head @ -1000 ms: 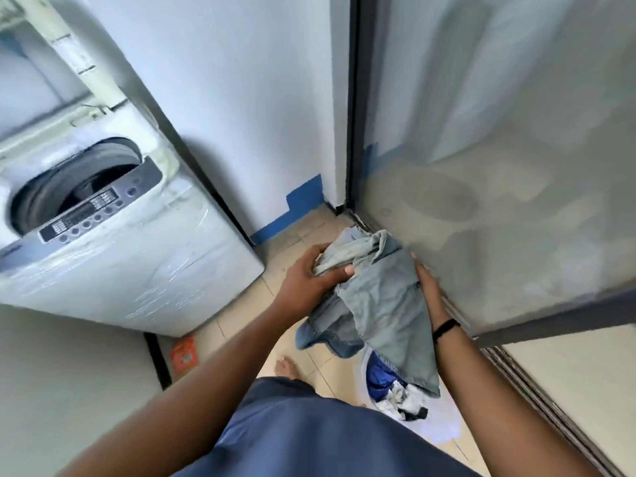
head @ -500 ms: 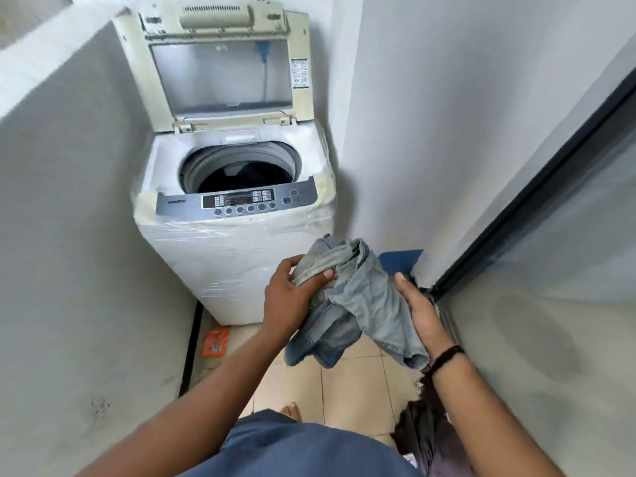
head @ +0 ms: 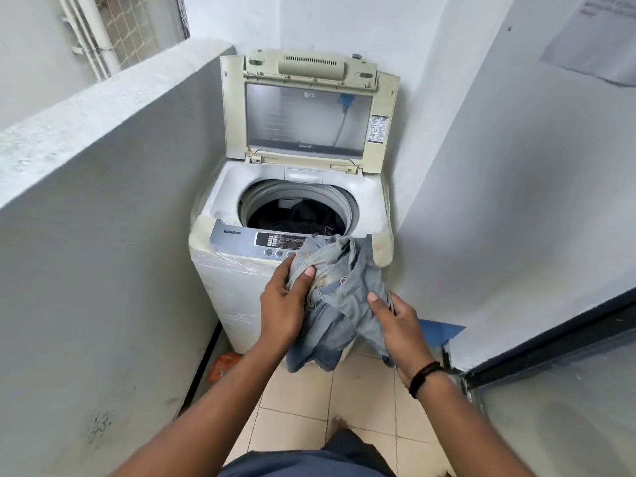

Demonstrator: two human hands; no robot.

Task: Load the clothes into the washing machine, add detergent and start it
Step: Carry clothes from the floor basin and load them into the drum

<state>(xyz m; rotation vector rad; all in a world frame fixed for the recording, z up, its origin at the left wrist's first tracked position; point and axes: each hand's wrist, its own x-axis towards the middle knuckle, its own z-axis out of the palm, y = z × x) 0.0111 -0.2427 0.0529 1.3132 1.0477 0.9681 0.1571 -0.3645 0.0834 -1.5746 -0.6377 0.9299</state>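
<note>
A white top-loading washing machine [head: 237,287] stands in the corner with its lid [head: 306,108] raised upright. Dark clothes [head: 296,218] lie inside the drum. I hold a bunched pair of pale blue jeans [head: 340,290] in front of the machine's control panel [head: 241,241], just below the drum opening. My left hand [head: 284,301] grips the jeans' upper left part. My right hand [head: 395,321] grips their right side; a black band circles that wrist.
A low grey wall [head: 103,201] runs along the left, a white wall [head: 499,184] on the right. A dark-framed glass door [head: 557,342] is at lower right. An orange packet [head: 223,364] lies on the tiled floor beside the machine.
My view has swung from the laundry basket on the floor to the machine. Both hands have carried the jeans up and forward, close to the drum opening.
</note>
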